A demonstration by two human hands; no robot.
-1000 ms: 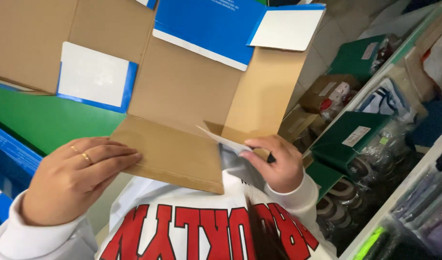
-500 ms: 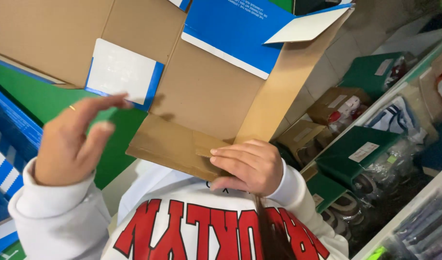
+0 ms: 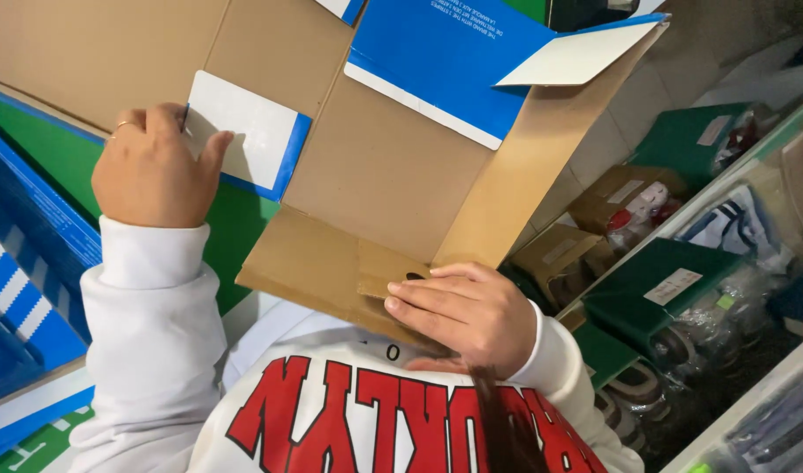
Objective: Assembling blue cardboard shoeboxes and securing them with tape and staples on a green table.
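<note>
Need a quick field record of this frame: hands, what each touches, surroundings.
left hand: gripping the white side flap of the unfolded cardboard box
right hand: pressing flat on the small brown tab at the box's near edge
box state: open, flaps spread, blue outside, brown inside
surroundings: green boxes and bagged goods on shelves at right

This looks like a shoe stockroom or shop backroom. At right, shelves [image 3: 774, 385] hold bagged goods [image 3: 734, 228] and green boxes [image 3: 660, 289], with brown boxes [image 3: 620, 197] on the floor nearby. A blue striped box [image 3: 21, 289] lies at left, and an unfolded carton [image 3: 393, 166] spreads across the middle.
</note>
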